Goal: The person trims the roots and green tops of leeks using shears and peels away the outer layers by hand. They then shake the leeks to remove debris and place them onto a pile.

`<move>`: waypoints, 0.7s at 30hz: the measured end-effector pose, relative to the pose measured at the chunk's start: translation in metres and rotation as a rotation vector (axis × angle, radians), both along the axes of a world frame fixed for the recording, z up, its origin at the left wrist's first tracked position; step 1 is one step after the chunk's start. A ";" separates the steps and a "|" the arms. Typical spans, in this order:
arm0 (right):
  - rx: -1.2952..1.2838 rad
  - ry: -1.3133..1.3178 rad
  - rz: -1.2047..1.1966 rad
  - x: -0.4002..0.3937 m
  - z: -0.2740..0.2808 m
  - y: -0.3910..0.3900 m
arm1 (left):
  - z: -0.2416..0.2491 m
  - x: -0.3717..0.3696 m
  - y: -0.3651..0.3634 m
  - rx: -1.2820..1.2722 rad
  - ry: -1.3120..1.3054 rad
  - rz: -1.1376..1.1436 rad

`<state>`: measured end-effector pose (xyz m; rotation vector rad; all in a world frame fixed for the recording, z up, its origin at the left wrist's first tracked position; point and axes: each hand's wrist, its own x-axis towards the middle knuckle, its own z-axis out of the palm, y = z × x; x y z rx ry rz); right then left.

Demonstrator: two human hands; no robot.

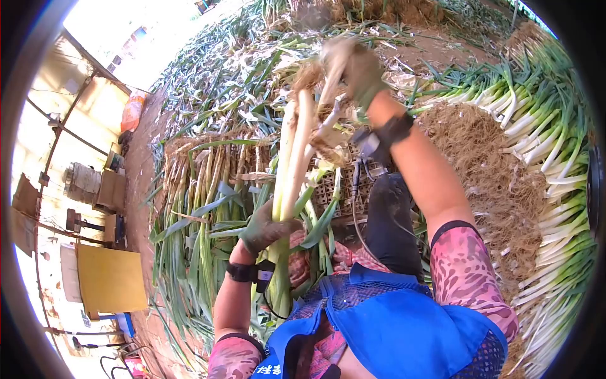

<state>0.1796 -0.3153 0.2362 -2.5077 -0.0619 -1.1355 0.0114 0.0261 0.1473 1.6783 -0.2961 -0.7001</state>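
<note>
My left hand, in a dirty glove, is wrapped round the lower stems of a bunch of leeks. The roots of the bunch point up and its green leaves hang down past my wrist. Above and to the right, my right hand, also gloved, is blurred by motion. Its fingers are smeared beside a pale, peeled-looking strip near the roots, and their hold cannot be made out. Unpeeled leeks lie to the left of the bunch.
A plastic crate stands behind the bunch. Leafy scraps cover the ground ahead. White-stemmed leeks curve along the right side, their roots facing inward. A yellow board and boxes are at the left.
</note>
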 end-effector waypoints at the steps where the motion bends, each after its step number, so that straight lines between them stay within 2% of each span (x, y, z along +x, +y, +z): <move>1: 0.028 -0.352 0.131 -0.003 0.014 -0.044 | 0.019 -0.011 -0.001 0.002 0.034 0.038; 2: 0.590 -0.190 0.318 -0.006 0.027 -0.074 | 0.020 -0.015 0.009 0.027 0.024 0.020; 3: 1.219 -0.186 0.425 -0.009 0.041 -0.103 | 0.012 -0.016 0.023 0.013 0.029 0.032; 4: 1.241 -0.028 0.432 -0.007 0.039 -0.113 | 0.000 -0.016 0.035 -0.001 0.042 0.046; 6: 0.610 0.340 0.581 -0.037 0.032 -0.078 | -0.009 -0.009 0.043 -0.078 0.079 0.030; 8: 0.438 0.124 0.918 -0.043 -0.022 -0.029 | -0.009 -0.007 0.042 -0.110 0.112 0.006; 9: 0.642 0.497 1.196 -0.052 -0.035 -0.009 | -0.004 -0.005 0.037 -0.104 0.124 -0.009; 10: 0.455 0.643 1.078 -0.060 -0.053 0.018 | 0.001 -0.004 0.033 -0.094 0.133 -0.025; 11: 0.658 0.722 1.310 -0.087 -0.055 0.047 | 0.005 -0.004 0.028 -0.104 0.117 -0.046; 13: 0.627 0.713 1.451 -0.100 -0.056 0.074 | 0.008 -0.006 0.031 -0.133 0.115 -0.048; 15: 0.170 0.534 1.233 -0.087 -0.063 0.082 | 0.007 -0.006 0.041 -0.086 0.093 -0.032; 16: 0.469 0.975 1.035 -0.076 -0.068 0.084 | 0.007 -0.010 0.047 -0.068 0.110 -0.008; 17: -0.005 0.855 0.878 -0.083 -0.026 0.067 | 0.009 -0.012 0.049 -0.053 0.125 0.013; 20: 0.047 0.688 0.398 -0.030 0.008 0.008 | 0.005 -0.017 0.053 0.001 0.122 0.058; 21: -0.254 0.238 0.424 0.027 -0.027 -0.034 | 0.002 -0.020 0.048 0.027 0.126 0.066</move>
